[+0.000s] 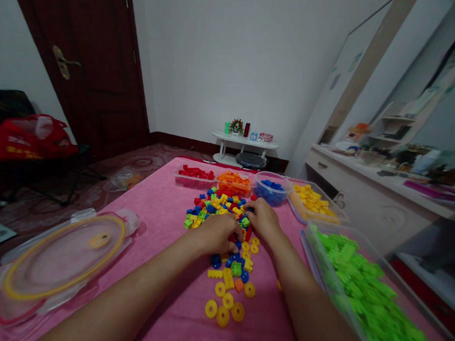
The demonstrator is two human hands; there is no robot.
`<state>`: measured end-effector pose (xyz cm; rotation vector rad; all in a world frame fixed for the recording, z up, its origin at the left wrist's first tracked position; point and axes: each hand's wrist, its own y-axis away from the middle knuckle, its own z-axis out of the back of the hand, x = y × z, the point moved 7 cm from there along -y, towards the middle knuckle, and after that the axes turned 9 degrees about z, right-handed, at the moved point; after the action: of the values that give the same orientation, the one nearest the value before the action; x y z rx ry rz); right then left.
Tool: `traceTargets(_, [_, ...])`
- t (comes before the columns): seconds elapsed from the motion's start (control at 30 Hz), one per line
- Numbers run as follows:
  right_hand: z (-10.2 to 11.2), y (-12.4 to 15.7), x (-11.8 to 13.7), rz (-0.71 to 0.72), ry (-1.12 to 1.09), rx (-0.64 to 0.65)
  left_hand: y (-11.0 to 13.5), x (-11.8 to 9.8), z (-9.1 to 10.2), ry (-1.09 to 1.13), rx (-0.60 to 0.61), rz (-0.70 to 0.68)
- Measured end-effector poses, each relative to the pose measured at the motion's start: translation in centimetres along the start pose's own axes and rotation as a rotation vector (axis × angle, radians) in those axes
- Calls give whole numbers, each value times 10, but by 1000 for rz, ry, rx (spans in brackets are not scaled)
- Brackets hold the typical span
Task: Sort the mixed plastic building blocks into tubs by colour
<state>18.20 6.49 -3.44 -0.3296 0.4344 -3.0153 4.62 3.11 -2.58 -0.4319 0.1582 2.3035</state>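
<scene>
A heap of small mixed-colour plastic blocks [220, 206] lies on a pink cloth [161, 203]. My left hand [217, 233] rests palm down on the near part of the heap, its fingers curled over the blocks and hiding whatever they touch. My right hand [262, 216] lies on the heap's right side, fingers bent and pinched among the blocks. Yellow rings [224, 307] and a few loose blocks lie just in front of my hands.
Clear tubs stand behind the heap: red blocks [194, 173], orange blocks [232, 181], blue blocks [272, 187], yellow blocks [312, 198]. A big tub of green blocks [362, 282] is at the right. Container lids [63, 256] lie at the left. A dresser [362, 191] stands right.
</scene>
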Motion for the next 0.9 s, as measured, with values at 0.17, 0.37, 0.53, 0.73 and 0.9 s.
traceTargets(0.17, [-4, -1, 3, -5, 122, 21, -4, 33, 20, 158, 30, 147])
traceTargets(0.37, [-8, 0, 13, 47, 72, 51, -5, 86, 49, 49, -295, 400])
traceTargets(0.53, [-11, 0, 9, 42, 70, 116, -9, 103, 29, -42, -265, 453])
traceTargets(0.73, [4, -2, -1, -95, -512, -150, -7, 106, 25, -40, -310, 493])
traceTargets(0.9, [-20, 7, 13, -500, -1560, -171, -7, 86, 43, 216, -411, 380])
